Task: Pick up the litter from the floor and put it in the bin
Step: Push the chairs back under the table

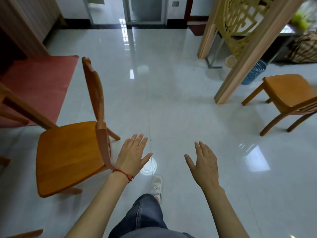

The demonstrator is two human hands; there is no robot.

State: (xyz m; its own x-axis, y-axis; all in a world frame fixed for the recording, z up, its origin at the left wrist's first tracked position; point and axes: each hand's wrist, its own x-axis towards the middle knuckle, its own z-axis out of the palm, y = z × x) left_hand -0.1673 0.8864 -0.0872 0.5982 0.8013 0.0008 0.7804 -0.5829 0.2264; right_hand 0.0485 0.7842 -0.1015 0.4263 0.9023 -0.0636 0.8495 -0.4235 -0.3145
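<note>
Both hands are stretched out in front of me, palms down, above a glossy pale tiled floor (171,103). My left hand (131,154), with a red string at the wrist, is open and empty beside a chair back. My right hand (203,163) is open and empty too, fingers spread. A blue perforated bin (253,73) stands at the right, partly hidden behind a wooden screen post. Only a tiny dark speck (150,140) lies on the tiles just past my left fingertips; no larger litter shows.
A wooden chair (68,155) stands close on my left, another chair (289,97) at the right. A carved wooden screen (240,48) rises at the upper right, a red mat (37,83) lies at the left. My leg and shoe (156,186) are below, mid-step.
</note>
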